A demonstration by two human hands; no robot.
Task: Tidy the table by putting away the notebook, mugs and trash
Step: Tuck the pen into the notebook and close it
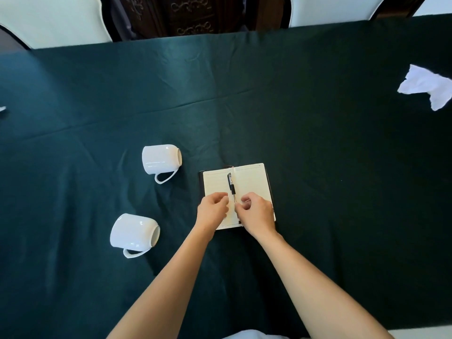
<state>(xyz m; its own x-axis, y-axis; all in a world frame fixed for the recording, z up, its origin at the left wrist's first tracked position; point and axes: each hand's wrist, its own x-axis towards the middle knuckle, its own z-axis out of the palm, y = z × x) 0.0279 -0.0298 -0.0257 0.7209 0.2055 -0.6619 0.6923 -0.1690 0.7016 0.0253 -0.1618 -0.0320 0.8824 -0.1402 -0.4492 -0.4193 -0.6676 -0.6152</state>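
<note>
Dark green cloth covers the worktop (318, 143). Notebook (252, 182) lies open near its centre, spine running away from the person, with a black pen (231, 185) along the gutter, tip nearest the person. Left hand (212, 211) and right hand (256, 214) rest on the lower pages, fingers loosely curled, grasping nothing visible. Two white mugs (161, 160) (134, 232) lie sideways at left, mouths pointing right. Crumpled tissue (425, 86) sits far right.

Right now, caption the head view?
Both hands over open notebook with pen; two tipped mugs.
</note>
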